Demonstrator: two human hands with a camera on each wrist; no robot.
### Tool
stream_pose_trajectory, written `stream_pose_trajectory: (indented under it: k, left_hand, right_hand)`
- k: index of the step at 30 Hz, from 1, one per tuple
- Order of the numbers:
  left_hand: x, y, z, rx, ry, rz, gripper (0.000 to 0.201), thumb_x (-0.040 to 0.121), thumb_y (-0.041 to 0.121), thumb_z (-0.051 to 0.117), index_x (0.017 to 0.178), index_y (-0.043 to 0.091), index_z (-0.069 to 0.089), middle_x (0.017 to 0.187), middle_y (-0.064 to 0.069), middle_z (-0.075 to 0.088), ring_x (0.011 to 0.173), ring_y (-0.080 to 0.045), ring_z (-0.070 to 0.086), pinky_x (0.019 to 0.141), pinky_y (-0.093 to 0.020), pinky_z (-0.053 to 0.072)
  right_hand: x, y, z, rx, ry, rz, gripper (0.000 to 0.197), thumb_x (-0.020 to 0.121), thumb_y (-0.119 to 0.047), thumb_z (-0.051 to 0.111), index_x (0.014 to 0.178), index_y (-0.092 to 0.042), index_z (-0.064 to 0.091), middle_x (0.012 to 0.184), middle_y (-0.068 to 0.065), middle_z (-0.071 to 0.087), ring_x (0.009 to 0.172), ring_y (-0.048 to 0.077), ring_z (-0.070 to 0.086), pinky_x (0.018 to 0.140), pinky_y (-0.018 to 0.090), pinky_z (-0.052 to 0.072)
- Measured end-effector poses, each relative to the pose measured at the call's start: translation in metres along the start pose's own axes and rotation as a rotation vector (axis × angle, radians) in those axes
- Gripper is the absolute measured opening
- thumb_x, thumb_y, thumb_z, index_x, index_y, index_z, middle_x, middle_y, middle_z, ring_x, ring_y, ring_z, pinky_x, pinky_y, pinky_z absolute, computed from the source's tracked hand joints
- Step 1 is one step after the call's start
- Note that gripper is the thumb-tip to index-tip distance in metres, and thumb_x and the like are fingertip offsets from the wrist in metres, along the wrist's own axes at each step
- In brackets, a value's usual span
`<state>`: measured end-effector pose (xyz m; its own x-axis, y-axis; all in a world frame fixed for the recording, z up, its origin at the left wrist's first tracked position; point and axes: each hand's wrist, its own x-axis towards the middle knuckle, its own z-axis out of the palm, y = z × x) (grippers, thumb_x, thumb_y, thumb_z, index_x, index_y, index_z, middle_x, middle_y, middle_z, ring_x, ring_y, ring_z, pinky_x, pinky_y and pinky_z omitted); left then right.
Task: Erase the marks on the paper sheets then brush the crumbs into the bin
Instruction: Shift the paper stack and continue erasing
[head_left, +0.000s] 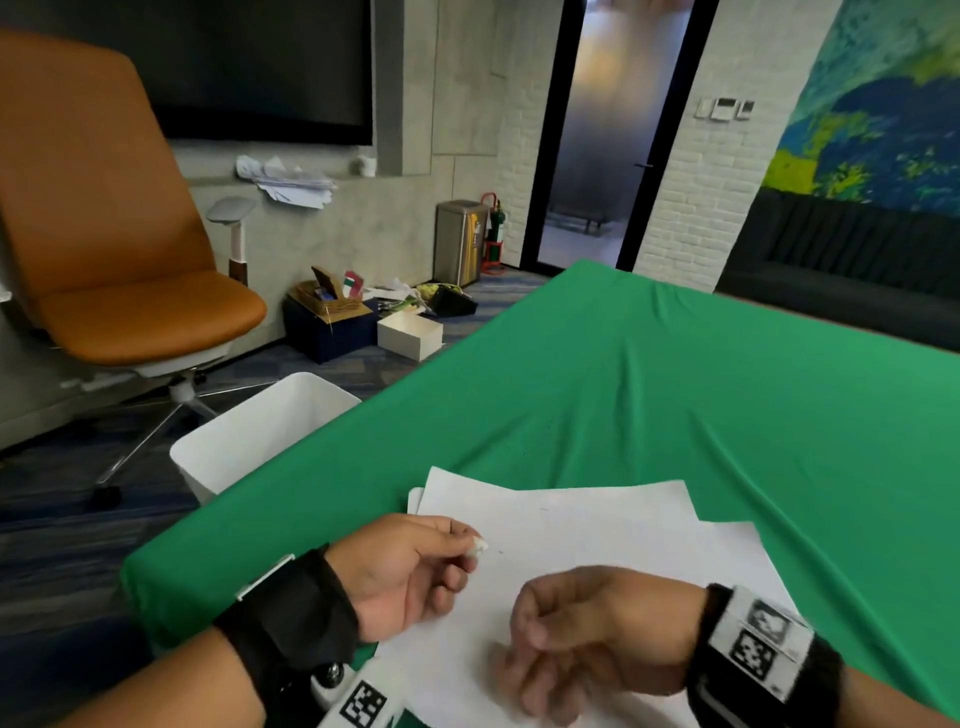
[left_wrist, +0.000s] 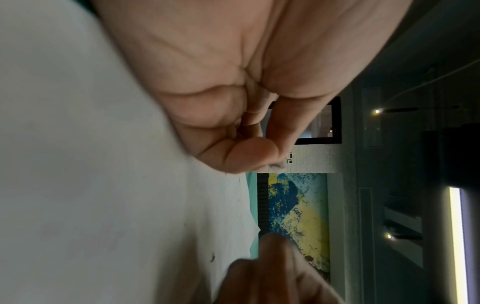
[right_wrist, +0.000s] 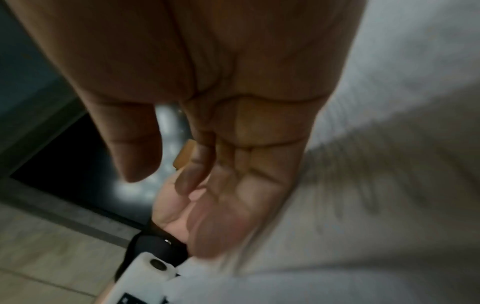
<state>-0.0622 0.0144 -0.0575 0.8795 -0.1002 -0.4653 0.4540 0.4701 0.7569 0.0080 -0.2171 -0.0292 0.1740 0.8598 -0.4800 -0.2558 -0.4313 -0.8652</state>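
Several white paper sheets (head_left: 597, 530) lie stacked on the green cloth table (head_left: 675, 389). My left hand (head_left: 460, 545) hovers over their left edge and pinches a small white eraser (head_left: 479, 546) between thumb and forefinger; the left wrist view shows the eraser (left_wrist: 279, 165) at the fingertips. A small dark mark (head_left: 500, 552) sits just right of it. My right hand (head_left: 524, 680) rests on the paper near the front edge with relaxed, motion-blurred fingers (right_wrist: 213, 230) and holds nothing. Dark specks (left_wrist: 212, 257) lie on the paper (left_wrist: 103, 185). A white bin (head_left: 260, 436) stands on the floor at the table's left edge.
An orange office chair (head_left: 119, 249) stands to the left behind the bin. Boxes and clutter (head_left: 374, 317) lie on the floor by the far wall. The green cloth stretches bare to the right and back of the sheets.
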Motion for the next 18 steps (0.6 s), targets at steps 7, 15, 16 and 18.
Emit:
stream_pose_trajectory:
  k: [7, 15, 16, 18]
  left_hand:
    - [-0.004, 0.002, -0.003, 0.112, -0.115, -0.031, 0.01, 0.069, 0.004, 0.067, 0.079, 0.007, 0.066, 0.076, -0.009, 0.056, 0.052, -0.012, 0.043, 0.046, -0.022, 0.03]
    - [0.0, 0.0, -0.002, 0.116, -0.095, -0.027, 0.013, 0.067, 0.006, 0.067, 0.079, 0.008, 0.064, 0.075, -0.008, 0.056, 0.051, -0.012, 0.041, 0.046, -0.022, 0.029]
    - [0.0, 0.0, -0.002, 0.113, -0.099, -0.028, 0.012, 0.067, 0.006, 0.067, 0.079, 0.008, 0.065, 0.075, -0.008, 0.056, 0.051, -0.012, 0.041, 0.046, -0.022, 0.029]
    - [0.001, 0.001, -0.002, 0.126, -0.102, -0.026, 0.011, 0.067, 0.006, 0.066, 0.078, 0.008, 0.065, 0.075, -0.008, 0.056, 0.051, -0.012, 0.041, 0.046, -0.022, 0.029]
  right_hand:
    - [0.04, -0.016, -0.047, 0.455, 0.885, -0.289, 0.012, 0.098, -0.001, 0.055, 0.099, -0.012, 0.06, 0.1, 0.011, 0.069, 0.087, 0.021, 0.067, 0.079, 0.039, 0.055]
    - [0.035, -0.011, -0.024, 0.216, 0.216, 0.014, 0.024, 0.099, 0.002, 0.044, 0.106, -0.006, 0.065, 0.117, 0.021, 0.069, 0.101, 0.034, 0.071, 0.081, 0.041, 0.06]
    - [0.038, -0.013, -0.027, 0.229, 0.274, 0.021, 0.021, 0.099, 0.002, 0.046, 0.106, -0.006, 0.065, 0.115, 0.021, 0.069, 0.101, 0.033, 0.071, 0.08, 0.041, 0.061]
    - [0.051, -0.019, -0.046, 0.347, 0.666, -0.125, 0.015, 0.099, 0.004, 0.053, 0.105, -0.006, 0.062, 0.109, 0.021, 0.069, 0.088, 0.031, 0.071, 0.07, 0.04, 0.059]
